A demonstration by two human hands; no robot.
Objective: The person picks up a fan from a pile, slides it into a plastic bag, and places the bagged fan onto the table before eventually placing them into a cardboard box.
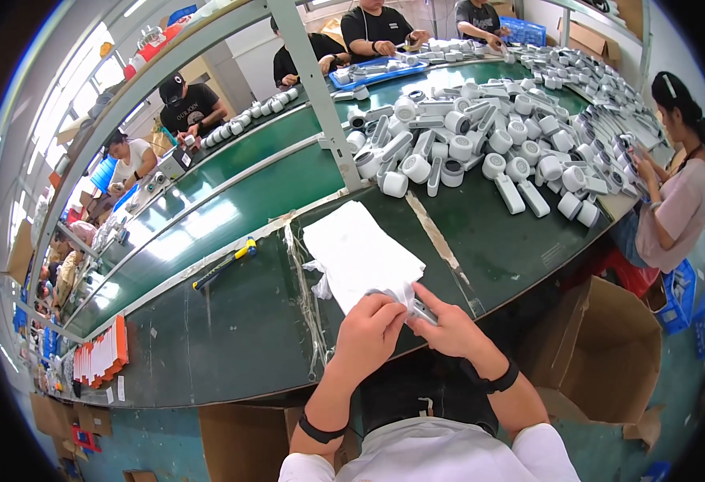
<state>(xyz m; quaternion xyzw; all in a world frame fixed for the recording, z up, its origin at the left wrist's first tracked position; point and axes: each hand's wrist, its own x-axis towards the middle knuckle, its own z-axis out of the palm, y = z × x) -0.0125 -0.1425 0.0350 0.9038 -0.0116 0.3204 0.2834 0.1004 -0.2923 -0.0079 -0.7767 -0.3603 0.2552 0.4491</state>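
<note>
My right hand point(450, 328) is closed around a grey handheld device point(424, 312), of which only part of the handle shows between the fingers. My left hand point(370, 331) meets it with thumb and fingertips pinched together. A thin whitish piece point(405, 294) rises between the two hands, at the left fingertips; its exact kind is unclear. Just beyond the hands lies a stack of white sheets point(360, 249) on the dark green table point(232, 337). Crumpled clear plastic point(320, 283) sticks out at the stack's left side.
A large heap of grey-white handheld devices with round heads point(461, 145) covers the table's far right. A yellow-and-black tool point(225, 263) lies left, past it orange-and-white boxes point(103, 353). An open carton point(602, 353) stands at right. A metal post point(314, 96) rises ahead. Several co-workers sit around.
</note>
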